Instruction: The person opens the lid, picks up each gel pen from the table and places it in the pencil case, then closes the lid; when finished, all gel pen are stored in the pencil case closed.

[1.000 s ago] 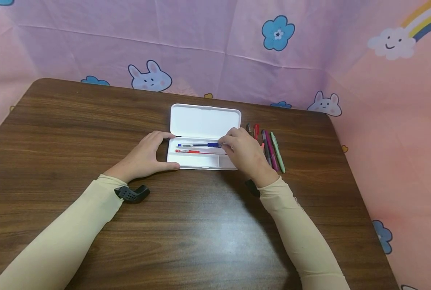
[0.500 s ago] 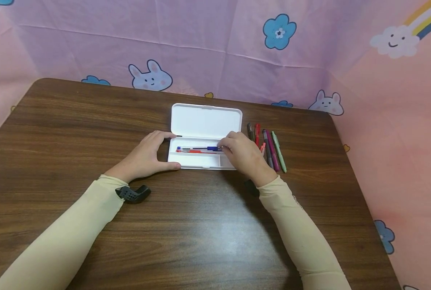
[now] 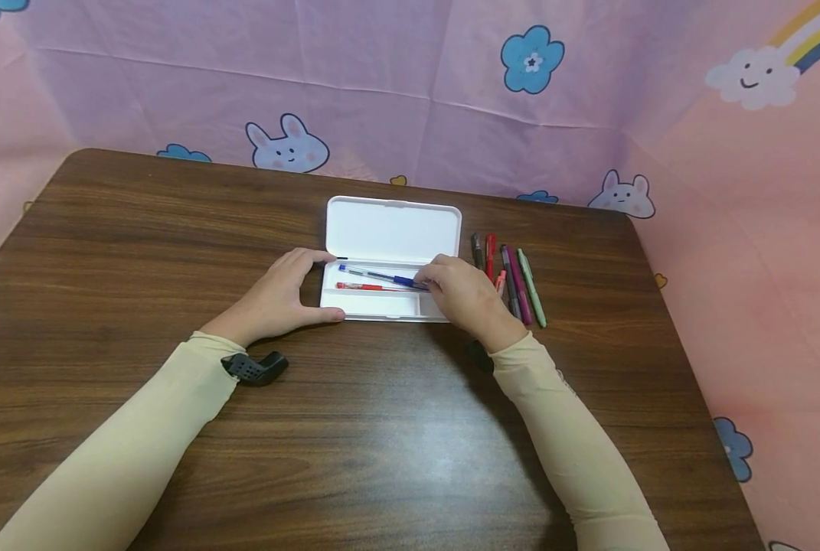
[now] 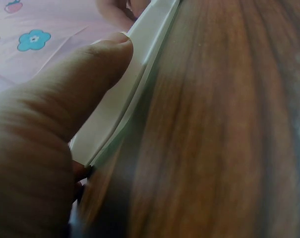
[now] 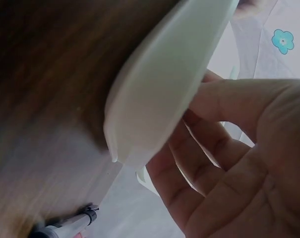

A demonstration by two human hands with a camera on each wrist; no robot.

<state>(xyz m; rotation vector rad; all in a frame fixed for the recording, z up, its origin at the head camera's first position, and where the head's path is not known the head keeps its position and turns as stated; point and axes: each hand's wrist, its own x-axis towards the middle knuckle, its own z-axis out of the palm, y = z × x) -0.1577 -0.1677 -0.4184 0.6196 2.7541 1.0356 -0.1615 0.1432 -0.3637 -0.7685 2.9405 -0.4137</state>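
Observation:
A white pencil case (image 3: 390,228) lies open in the middle of the brown table (image 3: 382,428), lid flat toward the back. In its tray lie a red pen (image 3: 364,287) and a blue pen (image 3: 378,275), the blue one slanting toward the back left. My right hand (image 3: 461,292) pinches the blue pen's right end over the tray's right side. My left hand (image 3: 279,295) grips the case's left end, thumb on the front edge. The left wrist view shows that thumb (image 4: 80,79) against the case's rim (image 4: 140,84). The right wrist view shows the case's corner (image 5: 159,84) beside my curled fingers (image 5: 209,148).
Several pens (image 3: 513,279) lie side by side on the table just right of the case, behind my right hand. Pink patterned cloth (image 3: 410,99) walls the table at the back and right. A black wrist mount (image 3: 254,368) sits under my left sleeve.
The blue pen came down into the tray beside the red pen, then its left end swung toward the back. My left hand stayed on the case.

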